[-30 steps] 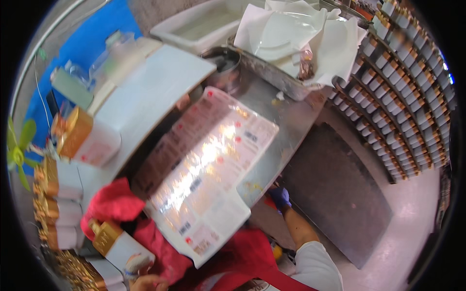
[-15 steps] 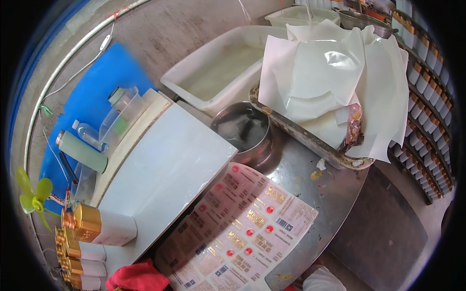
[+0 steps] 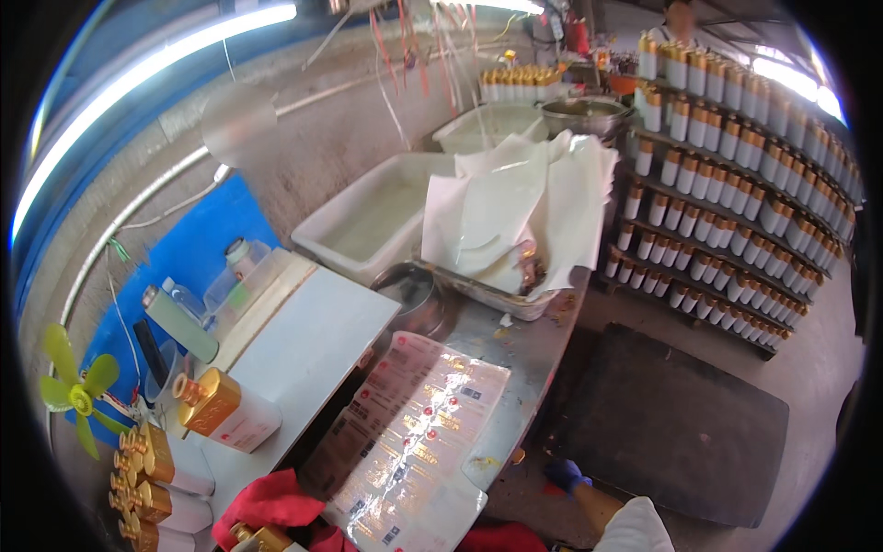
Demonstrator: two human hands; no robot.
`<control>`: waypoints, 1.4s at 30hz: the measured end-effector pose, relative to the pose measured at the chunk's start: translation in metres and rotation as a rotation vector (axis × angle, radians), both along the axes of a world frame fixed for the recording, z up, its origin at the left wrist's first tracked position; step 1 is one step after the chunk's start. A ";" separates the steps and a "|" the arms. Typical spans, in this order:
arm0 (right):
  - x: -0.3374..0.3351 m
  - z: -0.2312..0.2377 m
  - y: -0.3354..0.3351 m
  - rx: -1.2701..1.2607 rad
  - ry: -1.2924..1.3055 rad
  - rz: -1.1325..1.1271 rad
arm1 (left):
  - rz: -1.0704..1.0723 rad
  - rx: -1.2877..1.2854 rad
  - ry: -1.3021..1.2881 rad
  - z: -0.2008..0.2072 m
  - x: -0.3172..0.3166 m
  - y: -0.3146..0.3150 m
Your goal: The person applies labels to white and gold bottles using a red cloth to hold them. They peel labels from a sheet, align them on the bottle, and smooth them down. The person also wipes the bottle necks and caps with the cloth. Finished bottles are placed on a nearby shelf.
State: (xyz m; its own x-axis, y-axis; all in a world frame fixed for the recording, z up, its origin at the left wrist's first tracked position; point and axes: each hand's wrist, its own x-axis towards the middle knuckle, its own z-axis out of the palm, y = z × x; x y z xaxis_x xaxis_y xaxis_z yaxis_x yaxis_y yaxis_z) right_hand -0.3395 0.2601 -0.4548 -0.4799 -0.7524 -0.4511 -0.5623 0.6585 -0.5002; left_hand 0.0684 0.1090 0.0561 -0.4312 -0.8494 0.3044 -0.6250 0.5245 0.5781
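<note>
My right hand (image 3: 567,475), in a blue glove, reaches out below the front edge of the metal table. Its fingers are small and unclear, so I cannot tell what they hold, if anything. A white sleeve (image 3: 636,527) covers part of that arm. My left hand does not show. At the lower left lies a bunched red cloth (image 3: 267,504), with the gold top of a bottle (image 3: 262,537) just below it. A printed label sheet (image 3: 414,419) with red dots and gold lettering lies on the metal table (image 3: 538,354). Beside it stands a white-and-gold bottle (image 3: 228,410) on a white board (image 3: 303,345).
Several more bottles (image 3: 156,497) stand at lower left near a green fan (image 3: 81,397). Behind the sheet are a metal pot (image 3: 411,299), a white basin (image 3: 313,224) and a tray (image 3: 487,296) of white sheets (image 3: 483,207). Bottle racks (image 3: 727,156) and a dark mat (image 3: 676,423) are at right.
The view has tilted up and swung right, showing more of the racks, lights and mat. My right gloved hand and forearm have come into view at the table's front edge.
</note>
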 end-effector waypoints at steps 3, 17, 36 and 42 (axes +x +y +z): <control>-0.005 -0.010 0.066 -0.417 0.088 -0.292 | -0.131 -0.124 -0.004 0.005 0.016 0.010; 0.124 0.379 0.068 -0.845 -0.957 -0.035 | -0.434 -0.065 0.037 0.055 0.023 0.094; 0.190 0.425 0.002 -0.816 -0.817 0.605 | -0.655 -0.019 0.174 0.071 -0.031 0.058; 0.182 0.454 -0.022 -0.878 -0.985 0.320 | -0.610 -0.076 0.161 0.077 -0.032 0.023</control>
